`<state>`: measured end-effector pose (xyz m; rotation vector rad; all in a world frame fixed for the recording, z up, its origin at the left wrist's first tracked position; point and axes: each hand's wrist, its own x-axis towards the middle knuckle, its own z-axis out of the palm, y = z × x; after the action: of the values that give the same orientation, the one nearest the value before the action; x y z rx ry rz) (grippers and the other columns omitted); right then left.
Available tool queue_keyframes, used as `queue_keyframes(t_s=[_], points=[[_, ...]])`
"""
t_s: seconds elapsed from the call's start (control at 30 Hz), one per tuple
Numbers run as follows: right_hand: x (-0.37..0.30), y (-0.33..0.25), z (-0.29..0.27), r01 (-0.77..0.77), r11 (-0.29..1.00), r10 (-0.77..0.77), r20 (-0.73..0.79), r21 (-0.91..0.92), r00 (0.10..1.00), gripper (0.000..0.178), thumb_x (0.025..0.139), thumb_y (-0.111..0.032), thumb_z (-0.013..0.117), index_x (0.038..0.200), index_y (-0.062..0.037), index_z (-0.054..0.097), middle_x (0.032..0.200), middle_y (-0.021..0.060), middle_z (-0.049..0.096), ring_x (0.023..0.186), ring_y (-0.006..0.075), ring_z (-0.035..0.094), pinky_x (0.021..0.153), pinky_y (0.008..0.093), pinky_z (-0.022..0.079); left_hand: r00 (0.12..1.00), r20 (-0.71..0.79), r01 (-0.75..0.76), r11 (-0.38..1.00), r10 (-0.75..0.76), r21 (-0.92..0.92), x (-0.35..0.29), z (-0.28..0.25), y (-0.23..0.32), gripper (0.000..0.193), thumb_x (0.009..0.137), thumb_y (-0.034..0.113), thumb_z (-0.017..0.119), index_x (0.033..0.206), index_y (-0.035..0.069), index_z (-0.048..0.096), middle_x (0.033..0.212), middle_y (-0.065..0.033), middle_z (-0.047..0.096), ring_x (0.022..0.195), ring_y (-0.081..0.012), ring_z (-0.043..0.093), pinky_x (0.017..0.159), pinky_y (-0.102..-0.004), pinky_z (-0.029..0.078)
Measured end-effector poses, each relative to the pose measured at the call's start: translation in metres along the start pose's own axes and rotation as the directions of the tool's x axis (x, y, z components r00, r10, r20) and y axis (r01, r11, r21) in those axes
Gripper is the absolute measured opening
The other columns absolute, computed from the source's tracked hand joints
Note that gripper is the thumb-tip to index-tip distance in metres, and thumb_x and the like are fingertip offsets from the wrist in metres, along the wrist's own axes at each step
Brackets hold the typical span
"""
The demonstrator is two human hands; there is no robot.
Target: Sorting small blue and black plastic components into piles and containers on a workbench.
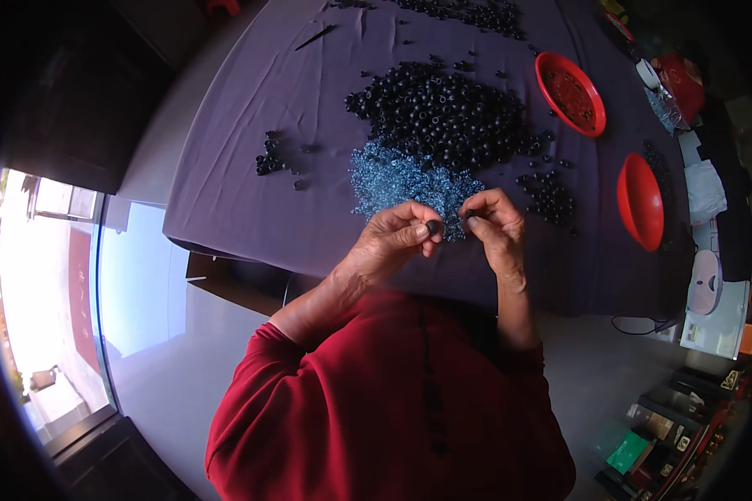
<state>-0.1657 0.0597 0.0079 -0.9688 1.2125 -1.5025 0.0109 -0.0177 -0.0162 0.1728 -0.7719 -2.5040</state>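
Observation:
My left hand (pixel 388 244) pinches a small round black piece (pixel 433 226) between thumb and fingers. Close by on the right, my right hand (pixel 499 232) has thumb and fingertips pressed together at a small dark piece (pixel 470 214), whose kind is too small to tell. The hands are apart, over the near edge of a pile of tiny translucent blue pieces (pixel 388 179). Directly behind that pile lies a large heap of small black pieces (pixel 443 113), several with round openings. A smaller black cluster (pixel 550 197) sits to the right of my right hand.
A purple cloth (pixel 234 167) covers the table. On its right stand a red dish (pixel 597 117) with small bits inside and a tilted red bowl (pixel 641 202). More black pieces (pixel 270 156) lie at left. A thin black tool (pixel 314 37) rests far left.

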Motion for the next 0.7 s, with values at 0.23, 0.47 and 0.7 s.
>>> queue_keyframes(t_s=[0.23, 0.47, 0.7], points=[[-0.011, -0.009, 0.023, 0.097, 0.994, -0.099, 0.035, 0.042, 0.994, 0.019, 0.076, 0.005, 0.059, 0.088, -0.0029, 0.048, 0.088, 0.0061, 0.053, 0.075, 0.0095, 0.052, 0.068, 0.0215, 0.044, 0.998, -0.014, 0.058, 0.976, -0.063, -0.210, 0.001, 0.000, -0.004, 0.021, 0.085, 0.012, 0.056, 0.102, 0.000, 0.055, 0.087, -0.0079, 0.057, 0.072, -0.0152, 0.057, 0.070, -0.0253, 0.046], [-0.016, -0.004, 0.024, 0.095, 0.995, -0.093, 0.054, -0.033, 0.994, 0.015, 0.077, 0.004, 0.058, 0.088, -0.0020, 0.049, 0.083, 0.0018, 0.050, 0.069, 0.0045, 0.045, 0.062, 0.0169, 0.038, 0.999, -0.001, 0.053, 0.990, -0.053, -0.134, -0.001, -0.001, -0.004, 0.019, 0.087, 0.012, 0.053, 0.103, 0.001, 0.054, 0.091, -0.0075, 0.058, 0.074, -0.0139, 0.055, 0.070, -0.0258, 0.045], [-0.018, -0.005, 0.029, 0.126, 0.992, -0.126, -0.018, -0.006, 0.992, 0.013, 0.078, 0.003, 0.058, 0.089, -0.0011, 0.052, 0.083, 0.0021, 0.051, 0.068, 0.0043, 0.045, 0.061, 0.0167, 0.038, 0.999, -0.018, 0.049, 0.993, -0.051, -0.109, -0.001, 0.000, -0.005, 0.017, 0.087, 0.012, 0.053, 0.101, 0.002, 0.055, 0.089, -0.0068, 0.059, 0.074, -0.0139, 0.055, 0.070, -0.0258, 0.045]])
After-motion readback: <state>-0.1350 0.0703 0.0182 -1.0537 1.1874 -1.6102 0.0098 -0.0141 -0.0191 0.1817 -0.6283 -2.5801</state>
